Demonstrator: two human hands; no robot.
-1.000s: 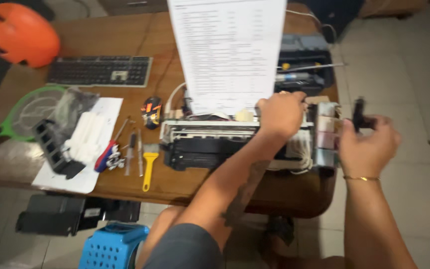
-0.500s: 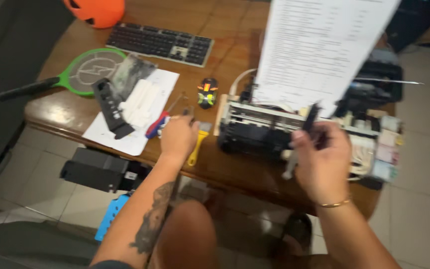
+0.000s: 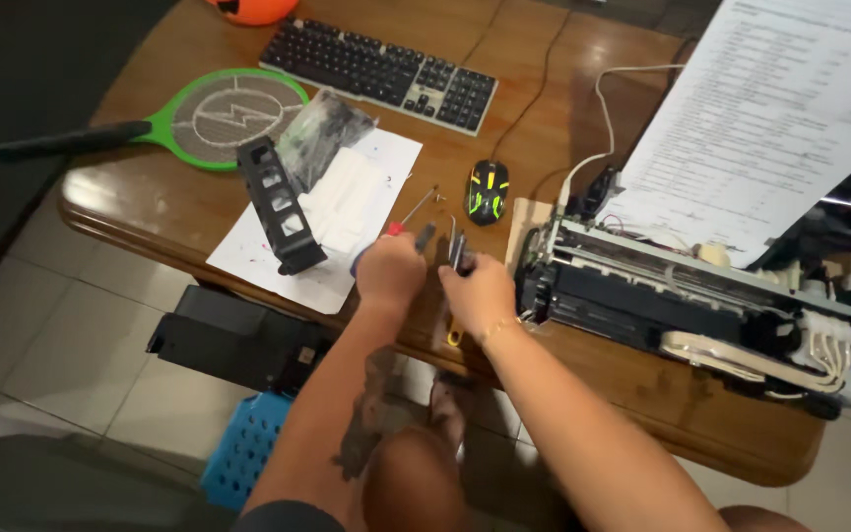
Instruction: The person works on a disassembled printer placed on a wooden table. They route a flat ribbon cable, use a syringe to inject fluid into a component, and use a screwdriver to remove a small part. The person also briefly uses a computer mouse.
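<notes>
Both hands meet over the front edge of the brown wooden table point(image 3: 160, 212), just left of an opened black printer point(image 3: 642, 305). My left hand point(image 3: 391, 268) is closed around a small dark-tipped tool point(image 3: 425, 236), beside a red-handled screwdriver point(image 3: 408, 219) lying on the table. My right hand point(image 3: 480, 288) grips a small black part point(image 3: 459, 251) right next to the left hand. A yellow-handled tool point(image 3: 454, 338) peeks out under my right wrist.
A printed sheet point(image 3: 760, 108) stands in the printer, with ink tubes point(image 3: 824, 350) at its right end. A black plastic frame point(image 3: 278, 202) lies on white paper point(image 3: 347, 197). Also there: mouse point(image 3: 488, 190), keyboard point(image 3: 386, 74), green racket swatter point(image 3: 219, 113), blue basket point(image 3: 243, 448) below.
My left hand left the printer, reached to the tools and closed there. My right hand brought its black part down beside it. The view swung left and closer.
</notes>
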